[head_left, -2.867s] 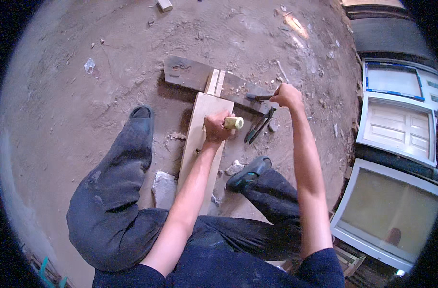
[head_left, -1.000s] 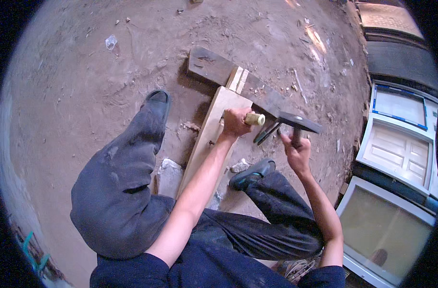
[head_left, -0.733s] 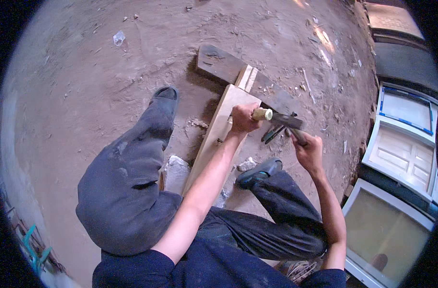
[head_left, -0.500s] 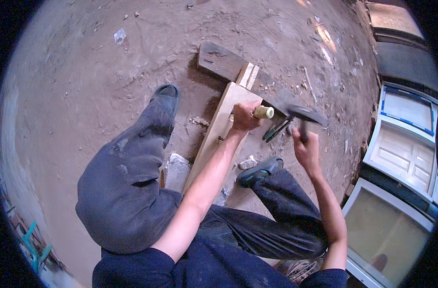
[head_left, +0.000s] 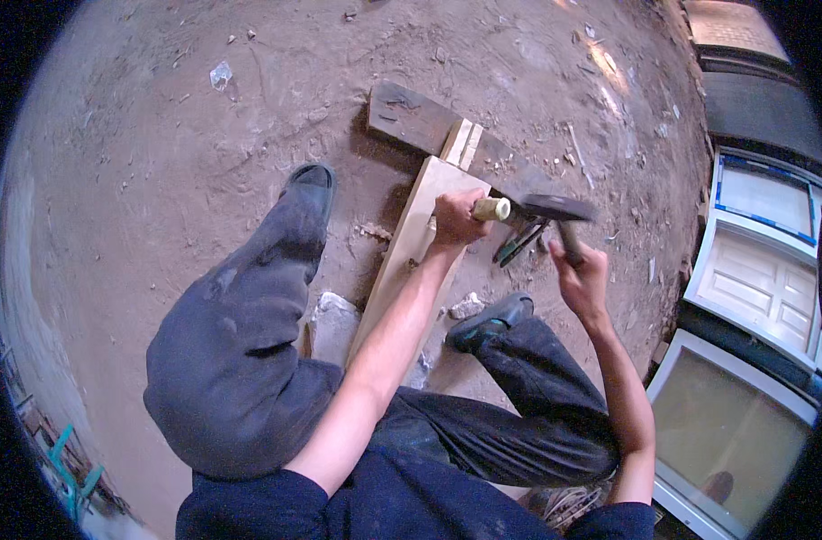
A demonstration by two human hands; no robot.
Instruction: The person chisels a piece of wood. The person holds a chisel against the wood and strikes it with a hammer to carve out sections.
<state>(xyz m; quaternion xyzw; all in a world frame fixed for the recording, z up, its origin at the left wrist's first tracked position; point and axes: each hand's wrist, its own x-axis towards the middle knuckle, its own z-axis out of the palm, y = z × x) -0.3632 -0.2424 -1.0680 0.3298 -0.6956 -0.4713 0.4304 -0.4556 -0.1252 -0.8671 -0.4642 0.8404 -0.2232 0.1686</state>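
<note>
My left hand [head_left: 454,219] grips a chisel with a pale yellow handle [head_left: 494,209], held against a light wooden plank [head_left: 409,247] that lies between my legs on the dirt floor. My right hand [head_left: 580,274] holds a hammer [head_left: 559,211] by its handle. The dark hammer head hovers just right of the chisel's butt end. The plank's far end rests on a dark wooden board [head_left: 411,117]. The chisel blade is hidden by my left hand.
My left shoe [head_left: 310,180] and right shoe [head_left: 487,320] flank the plank. Pliers with dark handles [head_left: 517,243] lie by the plank's right edge. White framed panels [head_left: 757,270] stand along the right. A grey stone [head_left: 332,319] sits under the plank's near part.
My right hand picked the hammer up from the floor, then swung it toward the chisel. The left hand stayed on the chisel at the plank.
</note>
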